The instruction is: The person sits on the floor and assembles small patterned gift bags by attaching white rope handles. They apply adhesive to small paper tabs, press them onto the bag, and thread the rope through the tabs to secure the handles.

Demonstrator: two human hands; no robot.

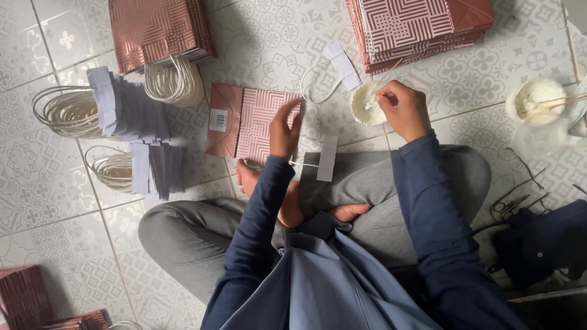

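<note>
The tiled floor (pixel 36 183) is carrying everything. A flat pink striped paper bag (pixel 251 122) is lying on it in the middle. Two stacks of pink bags are sitting at the top, one on the left (pixel 156 27) and one on the right (pixel 416 27). Bundles of white cord handles (pixel 67 110) are lying on the left, beside piles of grey paper strips (pixel 122 104). A small white bowl of glue (pixel 365 105) is sitting near the middle, and another bowl (pixel 537 101) is sitting at the right. Scissors (pixel 510 205) are lying beside a dark cloth (pixel 544 241).
</note>
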